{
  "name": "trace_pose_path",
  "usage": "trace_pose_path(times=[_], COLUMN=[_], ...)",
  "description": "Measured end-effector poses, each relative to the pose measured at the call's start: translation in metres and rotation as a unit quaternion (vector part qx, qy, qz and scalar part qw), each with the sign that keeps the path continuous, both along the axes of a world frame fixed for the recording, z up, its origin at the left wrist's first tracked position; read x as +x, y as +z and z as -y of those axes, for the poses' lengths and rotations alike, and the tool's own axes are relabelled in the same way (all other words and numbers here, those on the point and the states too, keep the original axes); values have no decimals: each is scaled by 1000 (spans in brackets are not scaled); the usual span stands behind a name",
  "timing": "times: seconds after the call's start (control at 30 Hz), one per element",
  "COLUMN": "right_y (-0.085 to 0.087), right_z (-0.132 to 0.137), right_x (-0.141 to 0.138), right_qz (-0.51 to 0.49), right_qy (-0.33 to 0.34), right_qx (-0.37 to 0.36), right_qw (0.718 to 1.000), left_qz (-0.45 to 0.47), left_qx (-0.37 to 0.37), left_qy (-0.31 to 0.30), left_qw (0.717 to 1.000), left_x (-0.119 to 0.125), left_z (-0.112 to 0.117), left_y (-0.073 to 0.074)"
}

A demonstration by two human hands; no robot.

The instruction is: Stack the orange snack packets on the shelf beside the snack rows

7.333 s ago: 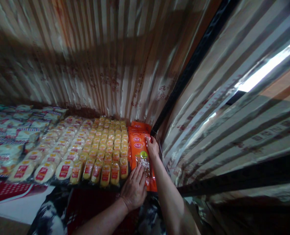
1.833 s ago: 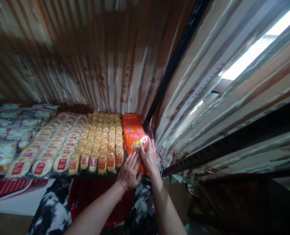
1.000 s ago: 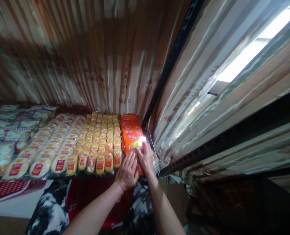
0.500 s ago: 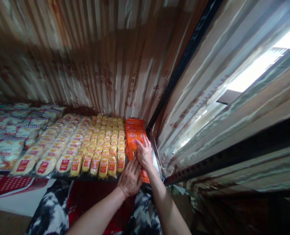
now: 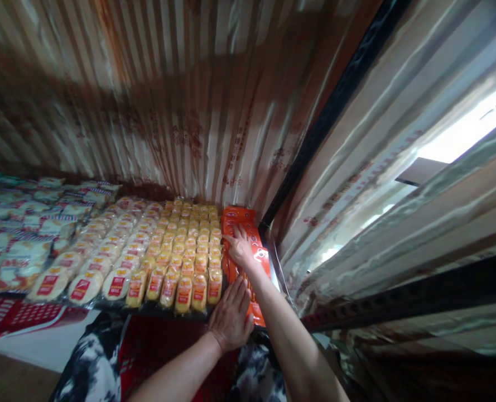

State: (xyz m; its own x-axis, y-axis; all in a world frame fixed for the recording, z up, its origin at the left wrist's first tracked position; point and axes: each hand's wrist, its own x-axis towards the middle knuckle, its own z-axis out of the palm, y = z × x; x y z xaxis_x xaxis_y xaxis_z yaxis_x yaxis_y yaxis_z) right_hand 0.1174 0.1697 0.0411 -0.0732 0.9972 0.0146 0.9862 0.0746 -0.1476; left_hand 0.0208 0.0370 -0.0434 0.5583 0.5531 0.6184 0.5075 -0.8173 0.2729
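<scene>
A stack of orange snack packets (image 5: 258, 258) lies at the right end of a shelf, beside a dark upright post (image 5: 335, 106). My right hand (image 5: 240, 247) lies flat on top of the packets, fingers spread and reaching toward the back. My left hand (image 5: 231, 314) presses flat on the near end of the same stack at the shelf's front edge. Neither hand grips a packet.
Rows of yellow wrapped cakes (image 5: 189, 251) and round wrapped cakes (image 5: 97, 262) fill the shelf to the left, with white packets (image 5: 17, 234) further left. Striped plastic sheeting (image 5: 155, 95) hangs behind and at the right. A red crate (image 5: 155, 346) sits below the shelf.
My right hand has slid from the near part of the orange stack toward the back. My left hand has stayed at the front end, and the view has tilted a little.
</scene>
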Motion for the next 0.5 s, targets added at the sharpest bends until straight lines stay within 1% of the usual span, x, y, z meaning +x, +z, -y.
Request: trace_pose_path(times=[0.1,0.23,0.4,0.5], right_y=[1,-4,-6,-2], right_z=[-2,-8,-20,-26], right_x=[-2,-4,-2,-1], right_qz=[-5,-6,-9,3], right_qy=[-7,-4,46,65], right_qx=[3,31,39,38], right_qw=[1000,999,998,997], left_qz=[-12,-27,-12,-13], left_qx=[-3,-8,9,-3], left_qy=[2,7,9,5], left_qw=[1000,1000,1000,1000], left_x=[0,-1,-1,-1], left_z=[0,1,2,2], left_y=[1,5,5,4])
